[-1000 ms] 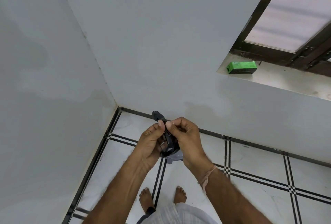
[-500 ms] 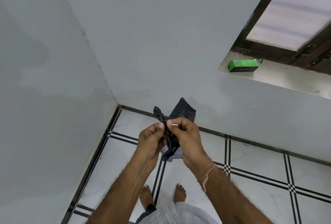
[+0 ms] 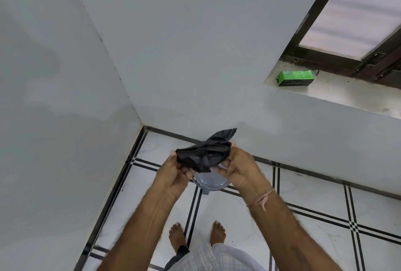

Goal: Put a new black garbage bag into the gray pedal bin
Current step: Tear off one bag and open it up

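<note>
Presently you hold the black garbage bag (image 3: 204, 153) in the air between both hands, directly over the gray pedal bin (image 3: 211, 183). Only a curved part of the bin shows, at 6 o'clock below the bag, so I cannot tell whether its lid is up. Your left hand (image 3: 173, 173) pinches the bag's 9 o'clock end, thumb on top and fingers curled beneath. Your right hand (image 3: 239, 167) clamps the 3 o'clock end the same way. The bag is bunched and only partly unfolded, with one loose corner pointing toward 1 o'clock. Judgement: the step in hand is opening out the folds, and the mouth is not yet found. Draw your hands apart along the 9-to-3 line with light tension, since thin film probably tears if jerked. Then let the length drop toward 6 o'clock and rub the open edge between thumb and finger to part the layers before lowering it. The green box (image 3: 295, 78) on the sill at 2 o'clock is well apart.
</note>
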The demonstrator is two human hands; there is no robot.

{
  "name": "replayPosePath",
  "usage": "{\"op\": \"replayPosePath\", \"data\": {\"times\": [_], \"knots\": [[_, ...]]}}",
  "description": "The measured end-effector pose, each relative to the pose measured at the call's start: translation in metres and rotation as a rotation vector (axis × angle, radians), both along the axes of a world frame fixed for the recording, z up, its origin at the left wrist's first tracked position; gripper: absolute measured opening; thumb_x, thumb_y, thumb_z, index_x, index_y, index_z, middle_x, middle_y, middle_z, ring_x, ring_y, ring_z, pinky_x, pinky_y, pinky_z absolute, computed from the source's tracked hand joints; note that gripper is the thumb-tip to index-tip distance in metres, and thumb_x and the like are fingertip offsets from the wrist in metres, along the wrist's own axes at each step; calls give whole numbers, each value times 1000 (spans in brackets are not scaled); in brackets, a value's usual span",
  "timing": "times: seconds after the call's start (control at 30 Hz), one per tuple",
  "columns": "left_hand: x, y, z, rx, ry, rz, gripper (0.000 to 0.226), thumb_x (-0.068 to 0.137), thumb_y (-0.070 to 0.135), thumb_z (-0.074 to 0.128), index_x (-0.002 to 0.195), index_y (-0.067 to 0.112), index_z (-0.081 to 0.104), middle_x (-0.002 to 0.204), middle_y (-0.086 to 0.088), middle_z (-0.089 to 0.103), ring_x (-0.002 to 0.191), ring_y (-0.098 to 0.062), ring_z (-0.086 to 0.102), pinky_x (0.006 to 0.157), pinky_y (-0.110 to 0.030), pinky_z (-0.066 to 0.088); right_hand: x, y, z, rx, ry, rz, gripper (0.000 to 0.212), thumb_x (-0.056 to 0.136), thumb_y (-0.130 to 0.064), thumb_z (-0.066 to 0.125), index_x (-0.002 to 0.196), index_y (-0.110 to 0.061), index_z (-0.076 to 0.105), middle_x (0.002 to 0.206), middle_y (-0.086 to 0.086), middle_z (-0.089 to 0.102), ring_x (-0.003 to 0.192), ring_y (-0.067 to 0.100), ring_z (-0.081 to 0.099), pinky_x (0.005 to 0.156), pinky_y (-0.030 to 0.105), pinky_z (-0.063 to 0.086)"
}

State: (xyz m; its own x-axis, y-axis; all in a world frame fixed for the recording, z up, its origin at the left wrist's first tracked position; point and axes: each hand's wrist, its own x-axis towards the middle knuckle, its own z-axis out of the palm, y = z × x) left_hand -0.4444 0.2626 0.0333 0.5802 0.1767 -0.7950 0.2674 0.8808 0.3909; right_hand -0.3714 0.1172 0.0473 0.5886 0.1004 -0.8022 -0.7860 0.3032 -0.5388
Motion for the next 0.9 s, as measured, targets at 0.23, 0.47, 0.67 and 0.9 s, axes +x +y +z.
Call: {"op": "replayPosePath", "data": {"times": [0.23,0.47,0.67,0.9], "knots": [[3,20,6,6,22,-206,47,105,48,47,95,9,70,84,-18,78,80,-35,72,51,-42,60,15,-13,-16,44,-7,2,37,111,-22,44,87,-8,68,76,11,76,77,26,68,68,39,61],[2,41,-4,136,-184,-241,23,100,28,61,87,13,74,85,-7,76,74,-20,75,71,-39,60,9,-28,-33,-156,-433,760,68,88,-51,76,108,13,66,100,23,68,94,34,65,89,46,51],[-6,42,-26,441,-189,-682,47,82,31,76,120,4,72,113,-22,76,94,-27,73,77,-31,61,31,-13,-20,-68,-60,265,43,99,-44,63,96,-1,70,91,19,78,80,30,74,69,40,65],[-7,43,-32,80,-44,-404,56,102,52,48,120,3,70,119,-18,75,107,-29,73,79,-38,62,43,-22,-27,245,42,-64,35,107,-33,53,82,-12,67,58,-4,64,55,15,66,57,31,63]]}}
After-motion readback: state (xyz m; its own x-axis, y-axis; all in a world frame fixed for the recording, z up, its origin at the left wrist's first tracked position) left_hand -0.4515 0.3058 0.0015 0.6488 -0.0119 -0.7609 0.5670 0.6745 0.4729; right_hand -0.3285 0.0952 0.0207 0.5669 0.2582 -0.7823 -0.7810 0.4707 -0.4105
